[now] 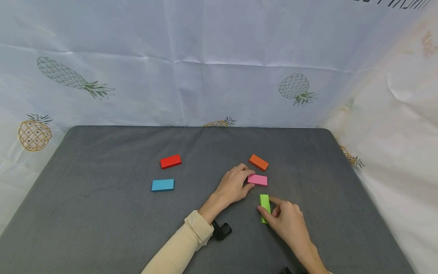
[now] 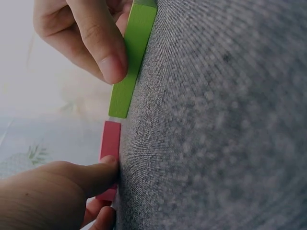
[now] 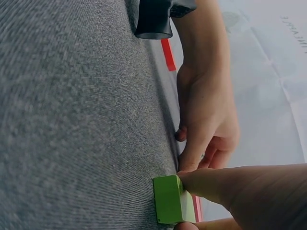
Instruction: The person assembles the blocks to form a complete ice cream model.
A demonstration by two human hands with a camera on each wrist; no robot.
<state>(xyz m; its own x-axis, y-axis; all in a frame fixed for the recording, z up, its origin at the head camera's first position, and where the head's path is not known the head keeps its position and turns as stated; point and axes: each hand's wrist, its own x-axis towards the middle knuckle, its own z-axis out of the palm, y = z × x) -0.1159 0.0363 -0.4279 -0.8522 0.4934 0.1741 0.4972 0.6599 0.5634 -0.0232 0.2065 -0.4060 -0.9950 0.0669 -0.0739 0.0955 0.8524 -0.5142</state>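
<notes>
My left hand (image 1: 233, 185) pinches the left end of a flat pink block (image 1: 258, 180) between thumb and fingers; the block lies lengthwise across the grey cloth. Nearer the body, a lime green block (image 1: 265, 201) points away from me, and my right hand (image 1: 289, 221) pinches it by its long sides. From the left wrist, a narrow gap shows between the green block (image 2: 128, 72) and the pink block (image 2: 111, 136). In the right wrist view the green block's end face (image 3: 167, 201) is in front, with the pink block mostly hidden behind it.
Just beyond the pink block an orange block (image 1: 259, 162) lies at a slant. A red block (image 1: 170, 161) and a blue block (image 1: 163, 185) lie to the left on the grey-covered table (image 1: 102, 213). A pineapple-print curtain (image 1: 191, 91) hangs behind the table.
</notes>
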